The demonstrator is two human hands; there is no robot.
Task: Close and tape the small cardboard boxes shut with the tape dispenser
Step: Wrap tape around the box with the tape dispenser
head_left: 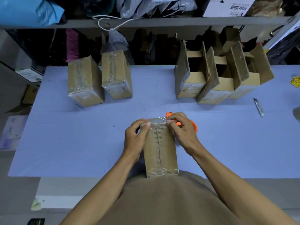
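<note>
A closed cardboard box [160, 153] lies lengthwise in front of me, its near end against my body, clear tape along its top seam. My left hand [136, 137] grips the box's far left corner, thumb on top. My right hand [181, 129] pinches the tape end at the far right corner. The orange tape dispenser [194, 125] lies mostly hidden behind my right hand. Two taped boxes [85, 83] [116, 75] stand at the back left. Three open boxes [191, 73] [214, 82] [246, 73] stand at the back right.
The work surface is a light blue table [81, 135]. A utility knife [259, 108] lies at the right, yellow labels [295, 81] at the far right edge. A cluttered shelf [146, 21] runs behind the table. Flat cardboard [24, 101] lies off the left edge.
</note>
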